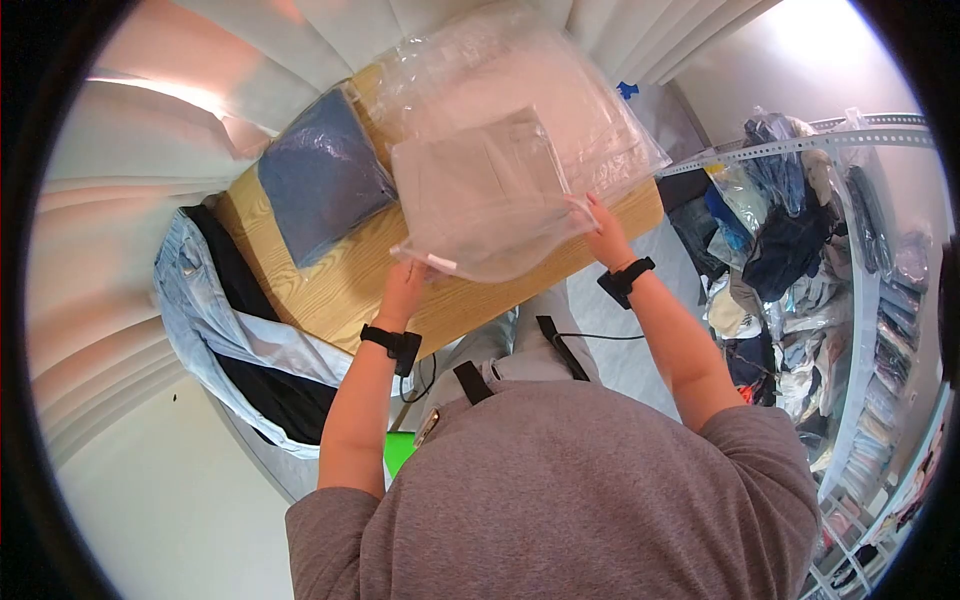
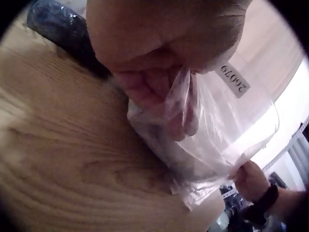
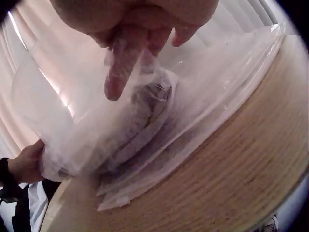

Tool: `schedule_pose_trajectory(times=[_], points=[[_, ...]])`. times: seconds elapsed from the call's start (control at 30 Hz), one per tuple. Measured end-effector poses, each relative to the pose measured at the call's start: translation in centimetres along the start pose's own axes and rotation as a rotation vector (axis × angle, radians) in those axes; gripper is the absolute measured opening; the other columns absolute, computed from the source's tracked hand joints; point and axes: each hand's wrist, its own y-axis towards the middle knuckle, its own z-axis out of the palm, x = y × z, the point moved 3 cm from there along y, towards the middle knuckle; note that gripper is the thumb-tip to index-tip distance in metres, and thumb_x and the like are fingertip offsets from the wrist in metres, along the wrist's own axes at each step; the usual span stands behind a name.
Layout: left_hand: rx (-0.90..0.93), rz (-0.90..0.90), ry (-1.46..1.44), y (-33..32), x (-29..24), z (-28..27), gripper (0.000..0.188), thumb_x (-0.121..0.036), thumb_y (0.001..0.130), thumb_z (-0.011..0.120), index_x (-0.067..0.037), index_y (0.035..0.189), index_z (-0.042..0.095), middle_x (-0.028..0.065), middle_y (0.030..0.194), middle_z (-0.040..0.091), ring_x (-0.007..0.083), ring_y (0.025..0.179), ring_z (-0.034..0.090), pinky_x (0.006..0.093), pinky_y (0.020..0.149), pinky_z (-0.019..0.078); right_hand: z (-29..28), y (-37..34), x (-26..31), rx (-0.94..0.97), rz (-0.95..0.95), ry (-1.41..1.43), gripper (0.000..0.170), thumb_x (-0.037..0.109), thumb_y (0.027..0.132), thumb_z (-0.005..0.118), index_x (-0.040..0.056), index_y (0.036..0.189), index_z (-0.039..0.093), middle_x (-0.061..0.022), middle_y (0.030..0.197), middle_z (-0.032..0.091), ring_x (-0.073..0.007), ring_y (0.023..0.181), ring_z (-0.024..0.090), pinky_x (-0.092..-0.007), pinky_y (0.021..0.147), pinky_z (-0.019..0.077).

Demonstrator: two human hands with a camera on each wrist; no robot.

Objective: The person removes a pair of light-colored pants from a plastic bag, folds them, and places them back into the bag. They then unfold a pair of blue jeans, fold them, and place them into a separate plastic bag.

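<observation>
A clear plastic bag [image 1: 500,245] with a folded beige garment [image 1: 480,165] inside lies toward the near edge of the table, its near side spread wide. My left hand [image 1: 404,288] grips the left corner of that side. In the left wrist view, the film bunches between the thumb and fingers, beside a white label [image 2: 233,81] with printed digits. At the opposite corner, my right hand [image 1: 606,238] pinches the film. In the right wrist view, a finger shows through the plastic.
Stacked large clear bags [image 1: 440,85] cover the table's far side. A bagged dark blue garment [image 1: 325,175] lies at left on the wooden table [image 1: 455,320]. Pale blue jeans [image 1: 190,270] hang by the left edge. Racks of bagged clothes [image 1: 790,235] stand at right.
</observation>
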Motion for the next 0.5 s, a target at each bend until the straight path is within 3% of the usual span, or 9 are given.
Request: schedule_pose_trajectory(times=[0.07,0.1,0.13,0.2,0.23,0.3,0.33,0.4,0.5], points=[[0.054,-0.494,-0.356,0.7,0.3,0.7,0.041,-0.032,0.094,0.042,0.000,0.077,0.060,0.0155,0.076,0.066,0.0196,0.061,0.063,0.0293,0.057,0.0467,-0.1,0.9,-0.6,0.115,0.164,-0.090,0.019,0.016,0.089,0.051,0.0041,0.098,0.061,-0.0115,0.098,0.063,-0.0268,0.099,0.057,-0.0401,0.103,0.0302],[0.055,-0.493,-0.356,1.0,0.3,0.9,0.041,-0.032,0.094,0.042,0.000,0.077,0.060,0.0155,0.076,0.066,0.0196,0.061,0.063,0.0293,0.057,0.0467,0.0,1.2,-0.7,0.230,0.328,-0.180,0.020,0.016,0.089,0.049,0.0021,0.099,0.060,-0.0137,0.095,0.063,-0.0276,0.093,0.059,-0.0380,0.102,0.0317],[0.030,-0.540,-0.319,1.3,0.6,1.1,0.044,-0.035,0.095,0.041,0.000,0.074,0.058,0.0147,0.069,0.065,0.0179,0.057,0.062,0.0276,0.054,0.0453,0.2,1.5,0.2,0.228,0.327,-0.181,0.020,0.016,0.089,0.049,0.0021,0.099,0.060,-0.0137,0.095,0.063,-0.0276,0.093,0.059,-0.0380,0.102,0.0317],[0.005,-0.584,-0.282,1.7,0.8,1.4,0.047,-0.037,0.096,0.039,-0.001,0.071,0.057,0.0139,0.063,0.064,0.0162,0.052,0.060,0.0259,0.050,0.0438,0.9,1.2,1.1,-0.014,0.671,0.211,0.024,0.014,0.086,0.052,0.0023,0.106,0.058,-0.0146,0.093,0.062,-0.0286,0.091,0.059,-0.0351,0.098,0.0367],[-0.028,-0.622,-0.341,1.7,0.9,1.5,0.047,-0.038,0.095,0.040,-0.001,0.072,0.057,0.0128,0.060,0.063,0.0165,0.052,0.060,0.0259,0.049,0.0437,1.1,1.1,1.3,-0.015,0.669,0.211,0.024,0.014,0.086,0.052,0.0023,0.106,0.058,-0.0146,0.093,0.062,-0.0286,0.091,0.059,-0.0351,0.098,0.0367],[-0.064,-0.660,-0.402,1.5,1.2,1.5,0.047,-0.038,0.095,0.040,0.000,0.072,0.057,0.0118,0.056,0.062,0.0168,0.051,0.060,0.0259,0.048,0.0436,0.6,1.5,3.3,-0.287,0.201,0.028,0.033,0.014,0.082,0.058,0.0023,0.112,0.054,-0.0135,0.096,0.062,-0.0272,0.091,0.060,-0.0345,0.088,0.0431],[-0.070,-0.671,-0.410,1.5,1.4,1.4,0.048,-0.039,0.095,0.040,0.000,0.072,0.057,0.0120,0.057,0.062,0.0167,0.052,0.061,0.0258,0.048,0.0438,0.3,1.9,3.8,-0.286,0.199,0.028,0.033,0.014,0.082,0.058,0.0023,0.112,0.054,-0.0135,0.096,0.062,-0.0272,0.091,0.060,-0.0345,0.088,0.0431],[-0.076,-0.682,-0.419,1.4,1.6,1.3,0.048,-0.039,0.095,0.041,0.000,0.071,0.057,0.0122,0.057,0.062,0.0167,0.052,0.061,0.0257,0.047,0.0439,-0.5,2.7,6.3,-0.310,-0.303,-0.194,0.043,0.014,0.078,0.063,0.0037,0.117,0.051,-0.0126,0.101,0.061,-0.0253,0.091,0.059,-0.0346,0.081,0.0456],[-0.059,-0.665,-0.470,1.1,1.7,1.4,0.049,-0.040,0.095,0.040,-0.001,0.071,0.056,0.0115,0.057,0.062,0.0165,0.052,0.061,0.0251,0.048,0.0440,-0.2,3.3,4.6,-0.164,-0.111,-0.028,0.032,0.015,0.082,0.060,0.0015,0.110,0.055,-0.0118,0.093,0.063,-0.0224,0.085,0.060,-0.0336,0.077,0.0469]])
